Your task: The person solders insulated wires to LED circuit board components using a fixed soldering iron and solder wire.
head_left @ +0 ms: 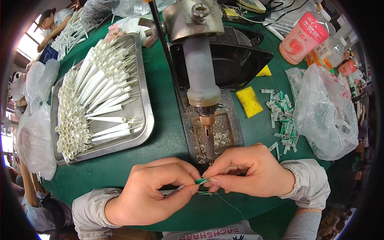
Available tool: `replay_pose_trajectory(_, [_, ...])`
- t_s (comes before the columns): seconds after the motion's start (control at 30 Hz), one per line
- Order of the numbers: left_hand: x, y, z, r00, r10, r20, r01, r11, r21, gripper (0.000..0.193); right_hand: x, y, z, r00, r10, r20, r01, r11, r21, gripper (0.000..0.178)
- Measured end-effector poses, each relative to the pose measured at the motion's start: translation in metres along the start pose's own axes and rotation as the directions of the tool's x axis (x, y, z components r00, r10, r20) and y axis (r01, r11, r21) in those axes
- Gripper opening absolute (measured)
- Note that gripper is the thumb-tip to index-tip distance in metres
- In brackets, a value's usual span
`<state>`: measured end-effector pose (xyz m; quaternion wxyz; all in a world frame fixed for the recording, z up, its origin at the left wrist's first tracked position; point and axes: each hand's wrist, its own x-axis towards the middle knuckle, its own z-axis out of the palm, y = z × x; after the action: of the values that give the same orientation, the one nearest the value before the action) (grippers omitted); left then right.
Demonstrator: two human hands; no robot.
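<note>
In front of me, near the table's close edge, my left hand (154, 192) pinches a small green circuit board (200, 181) between thumb and fingertips. My right hand (250, 172) is closed at the board's right end, pinching what looks like a thin wire; the fingertips hide most of it. Just above both hands points the tip of a soldering iron (209, 140), clamped upright in a metal holder (194, 24). Under my left hand lies a white tube (170, 192), partly covered. A fine loose wire (234, 207) curls down below my right hand.
A metal tray (146, 124) of white tubes with wire ends stands left. Right of the iron are a yellow sponge (249, 102), a pile of small boards (285, 120), a plastic bag (326, 112) and a pink bottle (303, 38). A black fan (236, 56) sits behind.
</note>
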<state>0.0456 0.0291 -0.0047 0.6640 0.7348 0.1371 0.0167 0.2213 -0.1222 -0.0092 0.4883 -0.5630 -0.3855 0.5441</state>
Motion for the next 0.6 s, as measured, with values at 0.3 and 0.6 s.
replay_pose_trajectory(0.3, [0.0047,0.0018,-0.0022,0.995,0.102,-0.014,-0.1,0.991,0.094,0.007,0.0009,-0.0003,-0.0044,0.998,-0.03,0.061,0.031,0.999,-0.024,0.016])
replay_pose_trajectory(0.6, [0.0052,0.0024,-0.0025,0.994,0.111,0.007,-0.111,0.987,0.114,0.007,0.0015,-0.0001,-0.0045,0.997,-0.043,0.07,0.048,0.997,-0.064,0.015])
